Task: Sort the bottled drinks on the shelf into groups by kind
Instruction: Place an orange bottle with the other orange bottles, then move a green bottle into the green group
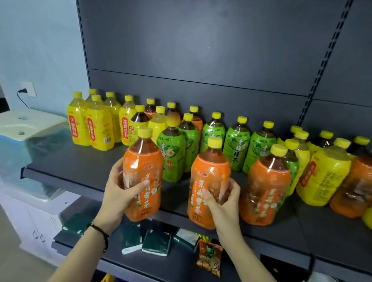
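**Holding two orange bottles at the shelf's front edge**

Our left grip (117,191) curls round the lower body of the first orange bottle (143,171), thumb laid across the label. Our right grip (225,204) wraps the second orange bottle (209,174) just beside it, fingers round its right side. Both bottles are upright at the front edge of the dark shelf (72,163). From this angle we cannot tell whether they stand on it or hang slightly clear.

A third orange bottle (266,188) stands just to their right. Behind runs a row of green bottles (236,143), with a cluster of yellow bottles (89,125) at the far left and mixed yellow and orange ones at the right. A dark wristband (102,233) circles our left wrist. On the lower shelf (174,269) lie dark green packs (156,242) and a snack packet (209,256).
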